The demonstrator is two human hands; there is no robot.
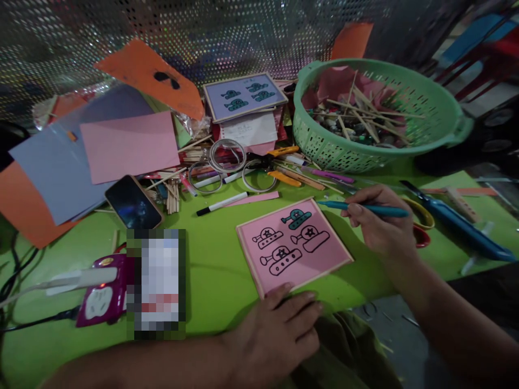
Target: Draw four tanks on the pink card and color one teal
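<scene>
A pink card (pixel 300 259) with a thin wooden frame lies on the green table (pixel 206 270). It bears several black-outlined tank drawings with stars; the upper right one is coloured teal. My left hand (pixel 279 329) rests at the card's lower edge, fingers spread, nothing in it. To the right of the card my right hand (pixel 381 221) is closed round a teal marker (pixel 365 208), its tip pointing left, just off the card's top right corner. Above the card lies a white marker with a black end (pixel 223 203).
Behind stand a green basket (pixel 377 151) of sticks and a framed purple card (pixel 243 97). Scissors and tape rolls (pixel 227 155) lie in the middle. On the left are a phone (pixel 133 202), coloured sheets (pixel 130 146) and a magenta power strip (pixel 101 297); a blue tool (pixel 462 227) lies right.
</scene>
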